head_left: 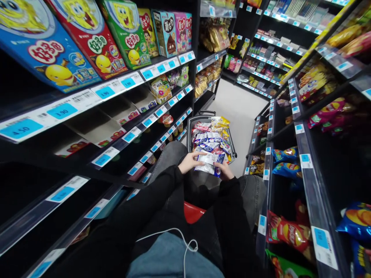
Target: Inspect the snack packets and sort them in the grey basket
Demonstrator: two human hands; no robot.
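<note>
Between my two hands is a silver-and-blue snack bag (208,162), held over my knees at the near end of a basket. My left hand (189,162) grips its left side, fingers stretched across the top of the bag. At its right edge my right hand (225,170) pinches the bag. Just beyond, the dark shopping basket (189,133) is heaped with snack bags in blue-white, red and yellow wrappers (220,122). Small print on the held bag is too small to read.
Shelves with price tags (104,92) and cartoon snack boxes (101,34) stand close on my left. On my right, another shelf holds chip bags (290,231). A red seat (193,212) shows under me. Pale floor (240,98) runs ahead towards more shelves (278,42).
</note>
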